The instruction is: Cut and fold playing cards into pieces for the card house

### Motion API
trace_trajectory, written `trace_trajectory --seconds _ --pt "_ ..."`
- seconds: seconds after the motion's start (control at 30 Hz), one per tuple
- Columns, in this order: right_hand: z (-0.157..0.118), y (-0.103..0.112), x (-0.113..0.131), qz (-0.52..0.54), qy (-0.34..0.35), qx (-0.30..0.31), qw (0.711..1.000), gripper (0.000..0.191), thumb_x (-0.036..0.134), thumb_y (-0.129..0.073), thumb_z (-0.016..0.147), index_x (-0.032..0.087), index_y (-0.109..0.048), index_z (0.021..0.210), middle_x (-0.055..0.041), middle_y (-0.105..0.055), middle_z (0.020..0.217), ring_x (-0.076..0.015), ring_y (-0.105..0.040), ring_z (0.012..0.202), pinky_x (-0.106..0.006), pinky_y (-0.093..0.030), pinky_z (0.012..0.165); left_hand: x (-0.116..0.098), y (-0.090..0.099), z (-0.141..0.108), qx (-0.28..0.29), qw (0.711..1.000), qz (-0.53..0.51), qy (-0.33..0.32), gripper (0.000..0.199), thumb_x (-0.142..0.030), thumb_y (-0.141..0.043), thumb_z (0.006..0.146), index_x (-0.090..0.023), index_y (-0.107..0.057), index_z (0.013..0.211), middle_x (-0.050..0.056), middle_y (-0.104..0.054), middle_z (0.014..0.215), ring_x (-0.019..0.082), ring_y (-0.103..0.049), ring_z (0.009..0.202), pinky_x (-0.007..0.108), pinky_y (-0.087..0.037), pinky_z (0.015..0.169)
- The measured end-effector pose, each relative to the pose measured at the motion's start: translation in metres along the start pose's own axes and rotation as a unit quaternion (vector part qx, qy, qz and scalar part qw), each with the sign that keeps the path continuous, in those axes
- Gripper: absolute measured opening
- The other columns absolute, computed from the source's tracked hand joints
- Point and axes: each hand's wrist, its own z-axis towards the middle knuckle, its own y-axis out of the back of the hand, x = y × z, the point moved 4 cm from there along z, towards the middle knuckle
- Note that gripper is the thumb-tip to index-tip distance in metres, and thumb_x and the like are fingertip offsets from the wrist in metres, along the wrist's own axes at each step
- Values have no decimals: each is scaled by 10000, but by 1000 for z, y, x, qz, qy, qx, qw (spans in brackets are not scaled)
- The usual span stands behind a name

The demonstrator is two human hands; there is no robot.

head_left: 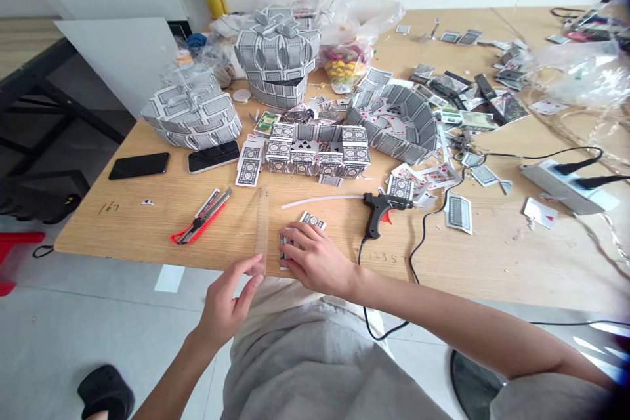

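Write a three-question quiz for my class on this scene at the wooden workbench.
1. True or false: the right hand rests on grey-backed playing cards.
2. What does the left hand touch?
A) a translucent amber ruler
B) a black glue gun
C) a red utility knife
3. How many black smartphones lie left of the grey-patterned card box?

Key: 1 true; 2 A; 3 two.

The head camera looks forward and down from just behind the fingers (301,236), with the tabletop (492,256) spreading out beyond them.
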Motion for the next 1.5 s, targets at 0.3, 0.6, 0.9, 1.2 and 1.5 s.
trace_trajectory --seconds 0.3,0.6,0.9,1.2,1.5 --pt "0 0 -1 6 3 5 1000 162 285 -631 1069 169 -741 1090 -181 -700 1406 -361 -575 1357 -548 -525 1122 -21 48 18 -253 965 -53 50 222 -254 -847 874 -223 -672 1006 -10 -705 899 151 -692 759 315 -598 746" --pt "1 0 -5 23 13 -12 1000 229 326 -647 1067 150 -710 1200 -165 -727 1394 -340 -605 1331 -516 -496 1158 -46 130 68 -514 848 -71 -107 298 -367 -825 688 -200 -708 906 -7 -688 795 201 -627 612 473 -573 654" --pt "4 5 -15 32 57 -14 998 279 307 -555 1114 141 -753 1221 -152 -756 1336 -323 -597 1270 -508 -465 1129 -39 114 83 -218 930 -279 102 209 -438 -623 1055 -287 -646 912 -28 -565 767 159 -556 647 310 -512 565" --pt "3 8 -28 31 94 28 995 372 148 -553 1056 153 -722 1387 -134 -723 1445 -339 -553 1352 -530 -426 1170 -2 10 78 202 971 95 82 276 -503 -551 1096 -260 -677 1056 -10 -793 913 199 -743 832 290 -514 741" --pt "1 2 -34 48 81 18 995 462 119 -564 1026 182 -699 1463 -125 -730 1456 -347 -549 1422 -544 -425 1202 7 -6 78 108 976 157 -107 183 -381 -587 1118 -240 -703 1132 16 -766 1011 175 -774 915 277 -555 819"
